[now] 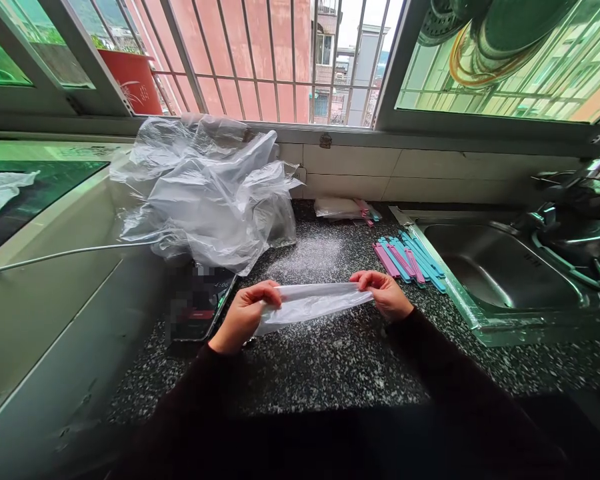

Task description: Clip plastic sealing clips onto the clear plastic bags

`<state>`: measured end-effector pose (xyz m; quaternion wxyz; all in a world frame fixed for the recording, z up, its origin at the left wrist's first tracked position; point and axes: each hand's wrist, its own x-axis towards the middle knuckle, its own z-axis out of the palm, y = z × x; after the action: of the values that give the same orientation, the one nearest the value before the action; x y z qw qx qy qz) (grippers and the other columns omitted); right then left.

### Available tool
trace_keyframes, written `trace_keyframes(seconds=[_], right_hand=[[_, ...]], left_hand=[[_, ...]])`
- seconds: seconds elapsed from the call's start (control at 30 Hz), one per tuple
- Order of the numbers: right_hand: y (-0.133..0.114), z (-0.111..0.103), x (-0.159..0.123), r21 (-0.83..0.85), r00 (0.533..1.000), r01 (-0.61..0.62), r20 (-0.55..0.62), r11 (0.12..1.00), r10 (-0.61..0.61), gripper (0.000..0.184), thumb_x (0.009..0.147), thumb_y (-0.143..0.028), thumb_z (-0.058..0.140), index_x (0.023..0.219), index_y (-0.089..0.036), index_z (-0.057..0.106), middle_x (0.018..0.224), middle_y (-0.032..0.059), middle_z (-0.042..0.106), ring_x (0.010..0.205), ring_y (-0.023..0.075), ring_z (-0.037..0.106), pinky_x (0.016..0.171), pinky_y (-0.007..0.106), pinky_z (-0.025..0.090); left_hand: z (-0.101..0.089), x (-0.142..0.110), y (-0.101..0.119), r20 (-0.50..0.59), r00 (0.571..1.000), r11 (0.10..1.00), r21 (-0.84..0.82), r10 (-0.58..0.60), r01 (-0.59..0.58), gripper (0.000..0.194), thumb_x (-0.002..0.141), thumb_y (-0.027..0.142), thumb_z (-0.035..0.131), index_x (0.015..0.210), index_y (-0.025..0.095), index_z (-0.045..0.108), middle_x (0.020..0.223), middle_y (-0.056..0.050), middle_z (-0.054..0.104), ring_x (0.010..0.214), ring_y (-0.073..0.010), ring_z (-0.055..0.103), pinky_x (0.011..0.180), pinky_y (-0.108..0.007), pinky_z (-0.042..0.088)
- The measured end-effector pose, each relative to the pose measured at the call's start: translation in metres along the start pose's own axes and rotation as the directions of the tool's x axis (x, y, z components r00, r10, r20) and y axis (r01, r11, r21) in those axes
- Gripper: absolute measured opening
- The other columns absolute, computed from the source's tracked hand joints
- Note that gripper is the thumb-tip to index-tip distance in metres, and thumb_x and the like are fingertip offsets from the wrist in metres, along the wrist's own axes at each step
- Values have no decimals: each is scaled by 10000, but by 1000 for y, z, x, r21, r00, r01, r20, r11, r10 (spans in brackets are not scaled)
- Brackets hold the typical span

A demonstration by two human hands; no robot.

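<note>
A clear plastic bag point(315, 303) is stretched flat between my two hands, above the speckled dark countertop point(330, 373). My left hand point(247, 313) pinches its left end between thumb and fingers. At the other end, my right hand point(383, 293) grips the upper right corner the same way. Just beyond my right hand lies a pile of pink and turquoise plastic bag-sealing clips point(410, 260). Behind my left hand a large heap of crumpled clear plastic bags point(205, 187) rests on the counter. A phone point(200, 313) with a lit screen sits left of my left hand.
A steel sink point(505, 267) with a faucet point(543, 213) is at the right. Near the tiled wall lies a small clear packet point(340, 208) with pink and blue pieces beside it. A white cable point(75, 253) runs in from the left. A barred window point(260, 60) is behind.
</note>
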<state>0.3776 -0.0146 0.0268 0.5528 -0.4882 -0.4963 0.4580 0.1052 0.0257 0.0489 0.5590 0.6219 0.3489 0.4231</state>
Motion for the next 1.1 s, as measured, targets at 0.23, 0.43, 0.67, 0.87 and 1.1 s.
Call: trace_keyframes(seconds=[0.23, 0.43, 0.67, 0.87, 1.1], right_hand=[[0, -1, 1, 50, 997, -71, 39, 996, 69, 210, 656, -380, 624, 664, -206, 506, 887, 54, 689, 829, 207, 613, 708, 331, 446], [-2, 6, -2, 8, 981, -177, 84, 984, 176, 469, 703, -498, 550, 1056, -193, 508, 809, 55, 665, 742, 189, 612, 667, 322, 456], [-1, 3, -1, -358, 997, -21, 64, 933, 47, 148, 637, -304, 616, 642, -165, 566, 610, -20, 537, 600, 120, 486, 589, 256, 390], [-12, -3, -1, -251, 995, -6, 91, 968, 30, 204, 629, -339, 637, 695, -171, 542, 581, -38, 489, 520, 93, 427, 496, 222, 327], [-16, 28, 2, -293, 943, -21, 313, 956, 117, 220, 637, -355, 646, 690, -153, 574, 631, -14, 540, 586, 107, 469, 557, 231, 366]], left_hand=[[0, -2, 2, -15, 999, 998, 35, 47, -47, 192, 651, 148, 530, 472, 162, 598, 764, -36, 547, 663, -128, 479, 545, -222, 363], [3, -1, -5, -37, 995, 994, 64, 89, -86, 215, 691, 185, 545, 481, 164, 587, 747, -38, 554, 690, -141, 497, 599, -239, 391], [-8, -2, 3, 154, 988, 997, 62, 26, -36, 183, 693, 214, 575, 518, 170, 605, 798, -57, 588, 731, -171, 545, 659, -288, 434], [-24, 0, 11, 563, 826, 941, -287, 12, 182, 473, 609, 569, 618, 890, 189, 636, 727, -104, 630, 652, -229, 587, 616, -370, 471], [39, 22, -17, 494, 820, 957, 147, -289, 249, 323, 684, 445, 617, 828, 156, 616, 622, 4, 559, 467, -96, 483, 397, -198, 371]])
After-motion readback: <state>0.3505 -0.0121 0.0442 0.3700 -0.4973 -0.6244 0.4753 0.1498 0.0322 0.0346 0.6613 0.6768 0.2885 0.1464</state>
